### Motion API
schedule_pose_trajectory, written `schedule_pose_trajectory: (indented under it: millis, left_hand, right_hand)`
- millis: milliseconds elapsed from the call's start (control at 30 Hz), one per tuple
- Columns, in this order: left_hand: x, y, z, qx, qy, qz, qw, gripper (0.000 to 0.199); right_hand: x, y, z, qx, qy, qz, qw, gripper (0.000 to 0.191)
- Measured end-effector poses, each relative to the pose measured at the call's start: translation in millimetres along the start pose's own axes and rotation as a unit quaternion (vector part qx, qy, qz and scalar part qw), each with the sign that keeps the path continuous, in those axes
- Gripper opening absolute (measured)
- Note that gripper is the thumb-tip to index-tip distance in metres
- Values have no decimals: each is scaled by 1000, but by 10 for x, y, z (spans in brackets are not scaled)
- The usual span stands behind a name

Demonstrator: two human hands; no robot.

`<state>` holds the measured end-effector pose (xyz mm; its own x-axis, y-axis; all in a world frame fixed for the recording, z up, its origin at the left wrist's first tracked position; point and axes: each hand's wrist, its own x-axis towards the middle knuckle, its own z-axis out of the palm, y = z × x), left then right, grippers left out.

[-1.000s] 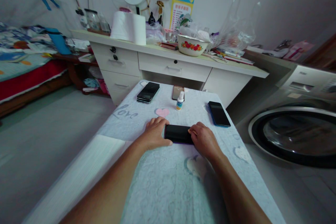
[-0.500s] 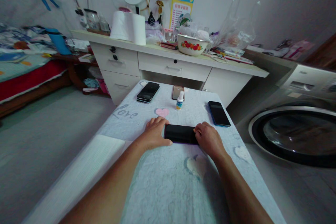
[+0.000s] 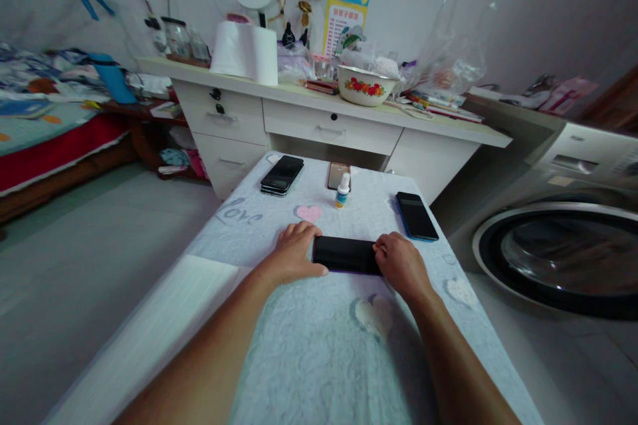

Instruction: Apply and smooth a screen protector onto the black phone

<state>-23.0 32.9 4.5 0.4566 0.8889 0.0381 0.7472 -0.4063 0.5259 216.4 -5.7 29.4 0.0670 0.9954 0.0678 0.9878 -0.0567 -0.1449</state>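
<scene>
A black phone [image 3: 346, 255] lies sideways, screen up, on the cloth-covered table [image 3: 309, 358]. My left hand [image 3: 298, 254] grips its left end, thumb at the near edge and fingers at the far edge. At the right end, my right hand [image 3: 401, 262] has its fingers curled together against the screen; whatever they pinch is too small to make out. Beyond the phone stands a small spray bottle [image 3: 341, 192], with a gold-coloured phone [image 3: 339, 174] just behind it. Stacked phones [image 3: 282, 173] are at the back left, and a blue-edged phone [image 3: 417, 216] is at the right.
Behind the table is a white desk [image 3: 329, 121] bearing a floral bowl [image 3: 366, 85], a paper roll [image 3: 244, 53] and plastic bags. A washing machine [image 3: 558, 239] stands at the right. On the left is a bed [image 3: 60, 139].
My right hand has shifted slightly to the right along the phone, baring more of its screen. My left hand has kept its place.
</scene>
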Motion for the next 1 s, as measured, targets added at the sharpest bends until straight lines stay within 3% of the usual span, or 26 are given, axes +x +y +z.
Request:
schedule_pose_trajectory:
  millis: [300,700,1000]
  left_hand:
    - [-3,-3,3,4,-3,2,1000,61]
    - [-2,30,-17,2,-4,-4,1000,60]
    - [-8,18,-13,1,-6,-3,1000,61]
  right_hand:
    - [1,-18,27,9,-5,-9,1000,17]
    - [-66,-238,36,68,-7,-61,996,18]
    - [-40,-189,66,73,-1,-68,995,19]
